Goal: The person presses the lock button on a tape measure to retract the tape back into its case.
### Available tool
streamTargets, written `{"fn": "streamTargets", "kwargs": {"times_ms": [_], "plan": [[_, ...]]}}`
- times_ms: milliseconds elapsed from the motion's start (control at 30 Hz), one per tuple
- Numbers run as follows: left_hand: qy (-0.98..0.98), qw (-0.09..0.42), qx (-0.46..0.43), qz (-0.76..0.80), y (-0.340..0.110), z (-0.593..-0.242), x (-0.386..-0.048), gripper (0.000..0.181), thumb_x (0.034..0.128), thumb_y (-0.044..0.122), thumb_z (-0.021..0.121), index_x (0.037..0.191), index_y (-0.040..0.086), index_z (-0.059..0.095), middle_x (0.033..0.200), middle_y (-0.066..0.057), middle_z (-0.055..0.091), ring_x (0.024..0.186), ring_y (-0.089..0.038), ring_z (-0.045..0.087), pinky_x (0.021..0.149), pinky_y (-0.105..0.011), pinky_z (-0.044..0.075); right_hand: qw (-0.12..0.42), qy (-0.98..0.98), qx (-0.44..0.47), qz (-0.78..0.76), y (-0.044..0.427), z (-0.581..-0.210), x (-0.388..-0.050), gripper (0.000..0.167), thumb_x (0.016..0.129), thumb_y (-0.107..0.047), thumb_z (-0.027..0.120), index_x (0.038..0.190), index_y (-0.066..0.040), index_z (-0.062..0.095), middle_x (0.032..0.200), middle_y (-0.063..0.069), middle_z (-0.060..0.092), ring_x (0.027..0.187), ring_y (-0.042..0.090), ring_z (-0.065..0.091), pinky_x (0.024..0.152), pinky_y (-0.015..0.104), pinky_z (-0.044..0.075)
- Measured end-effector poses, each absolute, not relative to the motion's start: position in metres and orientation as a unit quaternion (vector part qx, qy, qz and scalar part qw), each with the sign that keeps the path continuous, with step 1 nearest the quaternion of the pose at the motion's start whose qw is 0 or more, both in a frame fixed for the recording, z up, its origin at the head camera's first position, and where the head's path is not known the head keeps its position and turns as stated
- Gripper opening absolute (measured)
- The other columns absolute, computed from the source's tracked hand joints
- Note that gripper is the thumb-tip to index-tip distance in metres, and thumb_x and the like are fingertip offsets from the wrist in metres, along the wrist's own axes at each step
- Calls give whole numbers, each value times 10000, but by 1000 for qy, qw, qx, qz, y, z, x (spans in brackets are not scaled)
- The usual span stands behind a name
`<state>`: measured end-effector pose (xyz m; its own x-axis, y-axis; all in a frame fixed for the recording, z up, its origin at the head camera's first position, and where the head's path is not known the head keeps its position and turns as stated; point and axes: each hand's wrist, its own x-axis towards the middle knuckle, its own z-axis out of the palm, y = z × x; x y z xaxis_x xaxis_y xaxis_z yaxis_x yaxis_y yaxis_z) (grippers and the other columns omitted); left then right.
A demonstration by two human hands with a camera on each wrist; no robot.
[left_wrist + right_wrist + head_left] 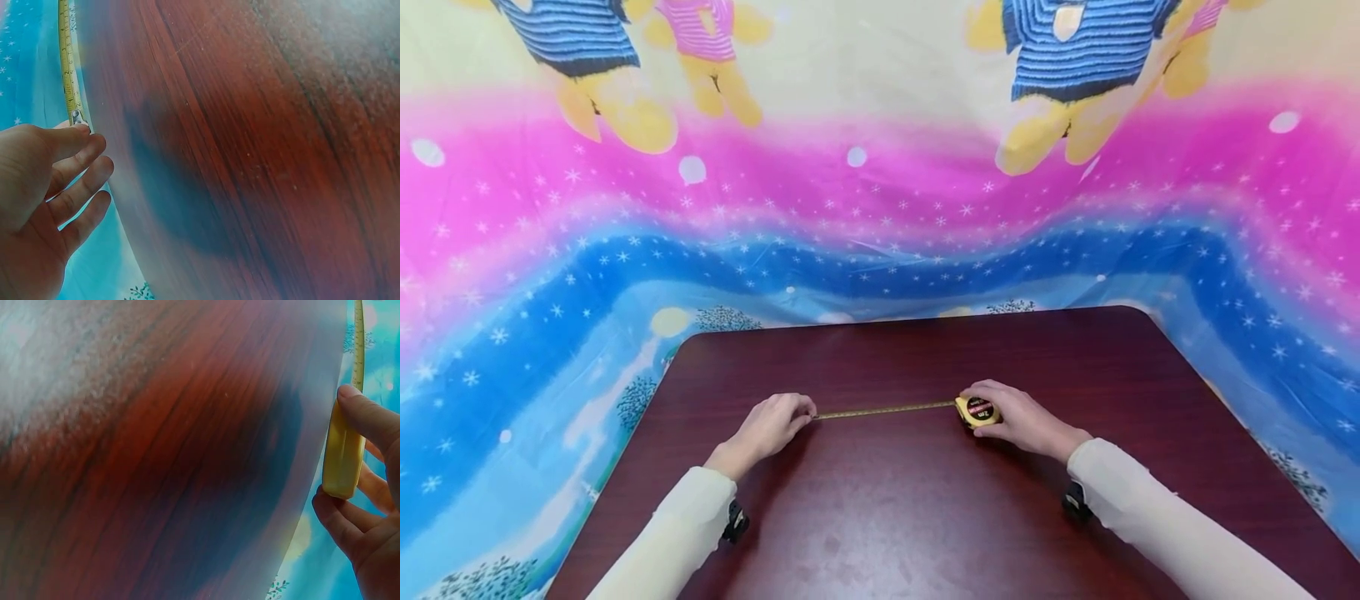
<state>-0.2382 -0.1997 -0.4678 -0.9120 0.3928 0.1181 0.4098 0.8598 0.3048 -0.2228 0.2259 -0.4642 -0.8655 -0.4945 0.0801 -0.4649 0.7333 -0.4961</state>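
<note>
A yellow tape measure (977, 412) with a dark round label is gripped in my right hand (1018, 419), its thumb and fingers on the case edges. From the case a thin yellow blade (883, 410) runs leftward, pulled out nearly straight above the table. My left hand (772, 425) pinches the metal hook (77, 117) at the blade's free end between thumb and index finger; its other fingers are loosely bent. In the right wrist view the case (343, 453) is seen edge-on, with the blade (359, 350) leaving its top.
Under both hands lies a dark red-brown wooden table (880, 508) with rounded far corners. A colourful cloth (850, 200) with bears and snowflakes hangs behind and around it. Each sleeved wrist carries a small black device, such as the left wrist camera (735, 522).
</note>
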Motion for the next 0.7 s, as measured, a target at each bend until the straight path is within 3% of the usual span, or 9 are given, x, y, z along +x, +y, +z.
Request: {"fn": "streamTargets", "kwargs": {"times_ms": [700], "plan": [[-965, 31, -196, -173, -191, -473, -238, 104, 932, 135, 724, 920, 238, 725, 908, 85, 718, 831, -93, 643, 776, -362, 539, 26, 932, -257, -255, 223, -468, -221, 579, 850, -243, 824, 1375, -172, 590, 1335, 17, 603, 1184, 212, 592, 979, 452, 537]]}}
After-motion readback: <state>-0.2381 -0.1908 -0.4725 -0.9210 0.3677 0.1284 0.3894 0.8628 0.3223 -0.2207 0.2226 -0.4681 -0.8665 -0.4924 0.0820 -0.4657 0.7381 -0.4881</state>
